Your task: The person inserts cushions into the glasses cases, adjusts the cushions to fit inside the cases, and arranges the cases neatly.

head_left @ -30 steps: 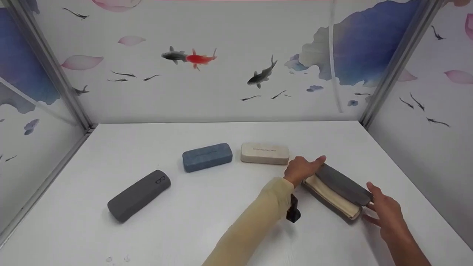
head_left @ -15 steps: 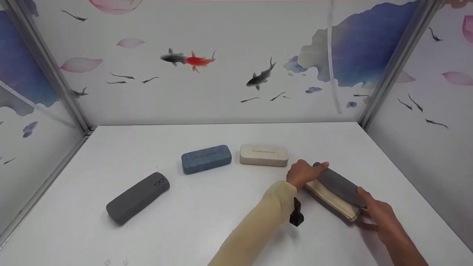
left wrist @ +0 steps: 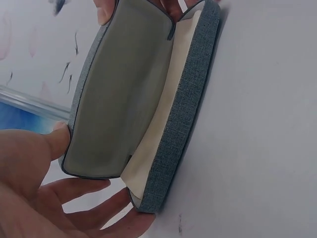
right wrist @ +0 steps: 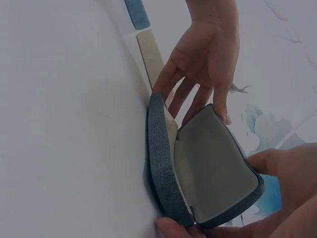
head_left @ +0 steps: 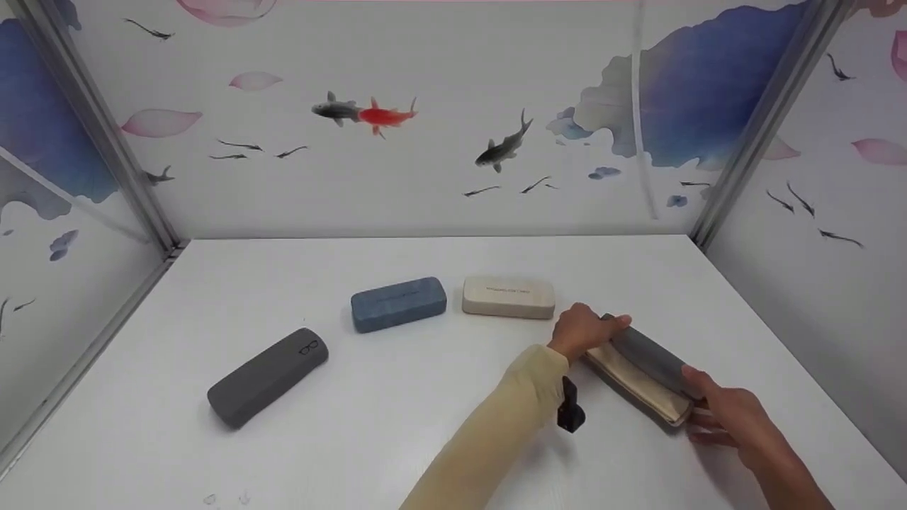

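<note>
A grey glasses case (head_left: 655, 358) stands with its lid part raised at the right of the table. Cream material (head_left: 638, 382) shows inside it. My left hand (head_left: 581, 329) grips the far left end, thumb on the lid's edge. At the near right end my right hand (head_left: 737, 411) holds the case, thumb on the lid and fingers around the lower part. In the left wrist view the lid's grey-green inner face (left wrist: 119, 89) shows between the hands. The right wrist view shows the woven blue-grey outside of the lower shell (right wrist: 166, 168).
A beige glasses case (head_left: 508, 297) lies just left of my left hand, with a blue case (head_left: 398, 304) beside it. Another dark grey case (head_left: 268, 377), bearing a glasses mark, lies at the left. Printed panels (head_left: 425, 191) wall in the white table (head_left: 354, 439).
My right hand has shifted a little left, its thumb now further over the lid. The lid's raised edge has moved slightly toward me along with my left thumb. The other cases stay put.
</note>
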Motion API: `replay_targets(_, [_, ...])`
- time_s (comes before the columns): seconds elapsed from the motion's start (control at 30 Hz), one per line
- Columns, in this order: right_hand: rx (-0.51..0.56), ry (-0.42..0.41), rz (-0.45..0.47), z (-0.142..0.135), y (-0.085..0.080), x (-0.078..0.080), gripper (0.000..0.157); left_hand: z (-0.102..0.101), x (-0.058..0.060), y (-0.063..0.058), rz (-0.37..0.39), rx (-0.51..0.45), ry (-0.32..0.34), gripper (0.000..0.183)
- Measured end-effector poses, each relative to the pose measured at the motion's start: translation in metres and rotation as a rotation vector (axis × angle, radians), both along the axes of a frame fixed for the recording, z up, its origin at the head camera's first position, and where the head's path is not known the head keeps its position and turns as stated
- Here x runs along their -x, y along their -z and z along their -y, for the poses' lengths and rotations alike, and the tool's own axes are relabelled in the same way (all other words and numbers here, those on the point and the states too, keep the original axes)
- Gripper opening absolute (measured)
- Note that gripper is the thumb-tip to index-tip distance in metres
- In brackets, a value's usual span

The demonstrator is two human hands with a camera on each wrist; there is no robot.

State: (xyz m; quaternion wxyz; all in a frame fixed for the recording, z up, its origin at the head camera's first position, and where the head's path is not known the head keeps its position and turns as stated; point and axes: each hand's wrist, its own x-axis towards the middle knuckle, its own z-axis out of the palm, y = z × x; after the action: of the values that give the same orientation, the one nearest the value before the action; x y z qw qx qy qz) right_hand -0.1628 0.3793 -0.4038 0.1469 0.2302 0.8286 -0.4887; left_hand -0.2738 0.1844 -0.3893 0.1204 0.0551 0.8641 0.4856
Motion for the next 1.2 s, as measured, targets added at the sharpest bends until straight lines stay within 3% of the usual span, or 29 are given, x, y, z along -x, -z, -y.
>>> replay_targets(0.2, [-0.08,-0.071,-0.04,0.001,-0.001,-0.001,0.104,0.005,0.002,0.0,-0.063,0.018,0.008,0.047])
replay_targets(0.43, [-0.169,-0.139,-0.079,0.005,-0.003,-0.004,0.097,0.008,0.004,0.002,-0.029,-0.032,0.023,0.045])
replay_targets(0.83, [-0.183,-0.131,-0.078,0.014,0.003,-0.01,0.098,0.011,0.006,0.01,0.045,-0.052,0.046,0.044])
replay_targets(1.2, [-0.199,-0.07,-0.092,0.021,0.005,-0.014,0.102,0.018,0.01,0.018,-0.001,-0.065,0.122,0.042])
